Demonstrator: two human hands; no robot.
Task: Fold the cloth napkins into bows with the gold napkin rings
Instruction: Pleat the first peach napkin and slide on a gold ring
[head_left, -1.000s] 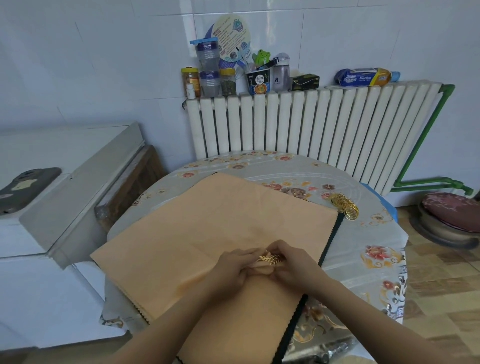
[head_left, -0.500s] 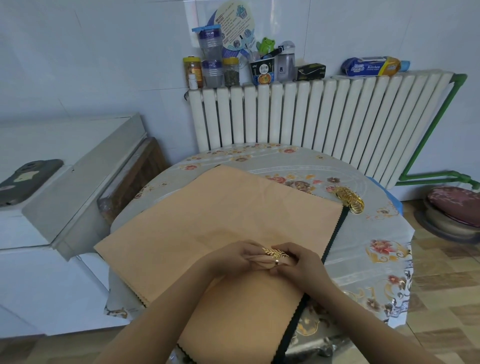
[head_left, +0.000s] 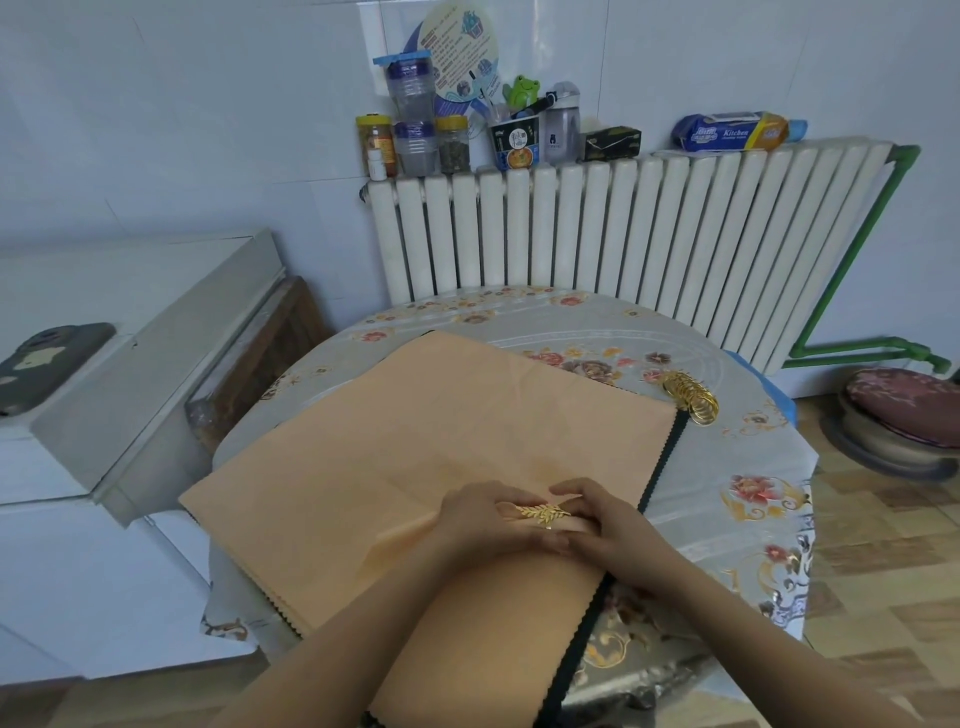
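Observation:
A stack of peach cloth napkins (head_left: 415, 467) lies flat on the round table (head_left: 737, 519), with a dark napkin's zigzag edge showing underneath at the right. Over the near right part of the stack, my left hand (head_left: 488, 519) and my right hand (head_left: 608, 525) meet around a gold leaf-shaped napkin ring (head_left: 543, 513). Fingers of both hands pinch the ring and a small bunch of peach cloth at it. A pile of further gold napkin rings (head_left: 691, 397) sits at the stack's far right corner.
A white radiator (head_left: 623, 234) stands behind the table, its top crowded with jars, bottles and a package. A white cabinet (head_left: 104, 364) with a phone on it is at the left. A cushioned stool (head_left: 904, 410) stands on the floor at the right.
The view has tilted slightly, so the table appears a little lower. Both hands stay together at the gold ring; my fingers have shifted a little around it.

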